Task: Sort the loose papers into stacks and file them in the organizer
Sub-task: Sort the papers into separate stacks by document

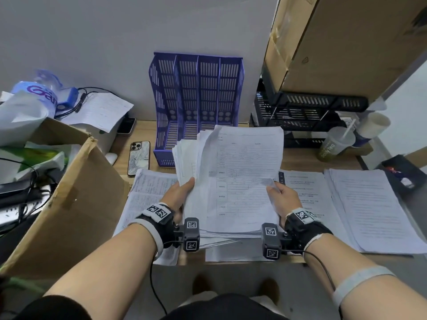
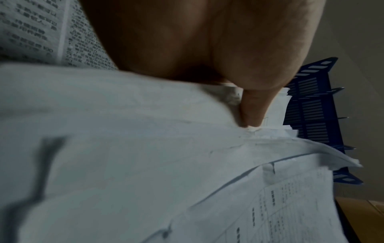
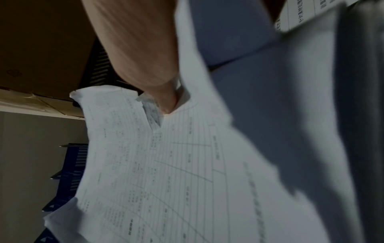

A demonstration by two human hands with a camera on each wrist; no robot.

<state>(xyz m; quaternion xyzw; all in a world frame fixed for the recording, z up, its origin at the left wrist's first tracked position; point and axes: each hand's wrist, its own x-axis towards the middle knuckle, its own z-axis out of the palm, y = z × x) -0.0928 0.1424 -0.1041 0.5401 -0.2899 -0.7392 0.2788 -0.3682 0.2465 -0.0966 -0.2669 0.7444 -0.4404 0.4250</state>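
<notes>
A thick stack of printed forms (image 1: pixel 233 179) is held up off the desk between both hands. My left hand (image 1: pixel 179 195) grips its left edge, the thumb (image 2: pixel 253 108) pressed on the top sheets (image 2: pixel 124 131). My right hand (image 1: pixel 283 197) pinches the right edge, its thumb (image 3: pixel 164 97) creasing the top form (image 3: pixel 166 164). The purple four-slot organizer (image 1: pixel 196 100) stands against the wall right behind the stack, and the slots I can see hold nothing. Flat paper piles lie on the desk at left (image 1: pixel 147 192) and right (image 1: pixel 360 209).
An open cardboard box (image 1: pixel 76 192) crowds the left desk edge, with a phone (image 1: pixel 138 161) face down beside it. Black trays (image 1: pixel 300 116), a large carton (image 1: pixel 346 42) and drink cups (image 1: pixel 337 144) stand at right. A bottle, cables and a loose sheet (image 1: pixel 99 109) lie at back left.
</notes>
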